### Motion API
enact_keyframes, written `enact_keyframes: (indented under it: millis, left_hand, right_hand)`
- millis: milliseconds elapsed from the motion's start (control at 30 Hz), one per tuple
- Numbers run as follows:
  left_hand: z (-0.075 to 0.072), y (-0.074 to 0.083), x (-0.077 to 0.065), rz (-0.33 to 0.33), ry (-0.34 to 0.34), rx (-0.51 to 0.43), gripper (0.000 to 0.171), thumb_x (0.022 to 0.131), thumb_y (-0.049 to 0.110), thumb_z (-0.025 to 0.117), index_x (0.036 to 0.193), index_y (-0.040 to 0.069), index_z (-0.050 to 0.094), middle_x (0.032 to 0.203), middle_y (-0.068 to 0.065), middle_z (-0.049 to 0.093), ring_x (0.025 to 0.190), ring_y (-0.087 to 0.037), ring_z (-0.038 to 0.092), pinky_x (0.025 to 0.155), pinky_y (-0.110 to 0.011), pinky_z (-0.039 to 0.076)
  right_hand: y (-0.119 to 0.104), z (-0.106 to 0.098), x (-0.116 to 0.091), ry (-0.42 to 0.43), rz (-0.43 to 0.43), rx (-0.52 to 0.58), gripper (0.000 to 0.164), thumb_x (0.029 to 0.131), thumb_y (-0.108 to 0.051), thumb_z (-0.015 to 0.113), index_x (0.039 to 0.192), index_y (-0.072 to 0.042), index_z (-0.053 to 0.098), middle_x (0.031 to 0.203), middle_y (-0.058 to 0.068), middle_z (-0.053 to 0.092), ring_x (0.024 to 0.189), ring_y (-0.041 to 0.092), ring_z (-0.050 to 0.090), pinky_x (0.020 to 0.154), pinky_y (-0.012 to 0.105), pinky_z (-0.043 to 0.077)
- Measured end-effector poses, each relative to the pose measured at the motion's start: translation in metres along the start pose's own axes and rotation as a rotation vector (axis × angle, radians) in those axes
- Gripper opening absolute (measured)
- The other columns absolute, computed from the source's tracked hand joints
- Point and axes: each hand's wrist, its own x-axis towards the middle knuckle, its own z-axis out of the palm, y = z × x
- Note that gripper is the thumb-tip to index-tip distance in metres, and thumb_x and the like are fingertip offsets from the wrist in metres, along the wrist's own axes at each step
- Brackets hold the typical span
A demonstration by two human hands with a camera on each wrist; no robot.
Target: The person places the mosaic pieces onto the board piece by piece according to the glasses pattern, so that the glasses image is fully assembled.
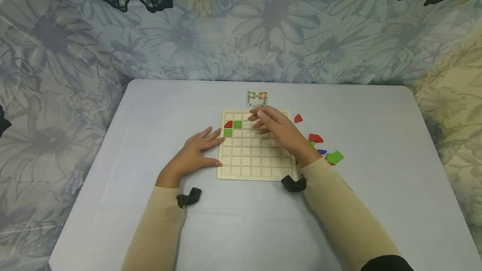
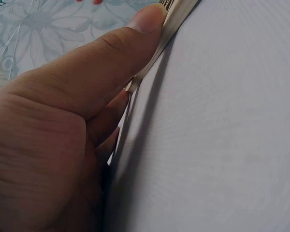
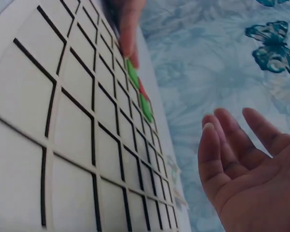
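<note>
A pale wooden grid board [image 1: 256,161] lies on the white table. Near its upper left corner sit a red quarter-circle piece [image 1: 228,124], a green square [image 1: 237,124] beside it and another green square [image 1: 228,132] below. My left hand [image 1: 196,149] is spread at the board's left side, its thumb [image 2: 147,21] and fingertips right at the edge. Over the upper right part of the board hovers my right hand [image 1: 281,131], partly covering it. Its fingers are loosely bent with nothing between them, as the right wrist view shows.
Behind the board lies a small pattern card [image 1: 257,97]. To the right are loose pieces: a red quarter circle [image 1: 298,118], red pieces [image 1: 315,138], a blue piece [image 1: 321,152] and green pieces [image 1: 335,157], some partly behind the right forearm. A flowered cloth [image 1: 271,24] hangs behind the table.
</note>
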Motion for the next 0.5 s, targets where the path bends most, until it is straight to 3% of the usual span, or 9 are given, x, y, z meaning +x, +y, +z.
enact_keyframes:
  millis: [267,500]
  left_hand:
    - [0.001,0.001,-0.001,-0.002,0.008,-0.002,0.089,0.083,0.041,0.097,0.161,0.023,0.057,0.172,0.016,0.031,0.164,-0.014,0.009,0.131,-0.052,0.005]
    - [0.000,0.001,-0.001,-0.008,0.001,-0.012,0.088,0.084,0.040,0.096,0.161,0.023,0.056,0.172,0.017,0.030,0.164,-0.013,0.009,0.131,-0.051,0.005]
  right_hand:
    - [-0.003,-0.032,-0.021,0.059,-0.047,-0.001,0.061,0.118,-0.048,0.036,0.154,-0.002,0.054,0.144,0.016,0.061,0.124,0.036,0.059,0.105,0.054,0.048]
    - [0.002,-0.058,-0.028,0.153,-0.015,-0.035,0.062,0.118,-0.050,0.034,0.156,-0.004,0.053,0.145,0.016,0.060,0.126,0.035,0.057,0.108,0.049,0.045]
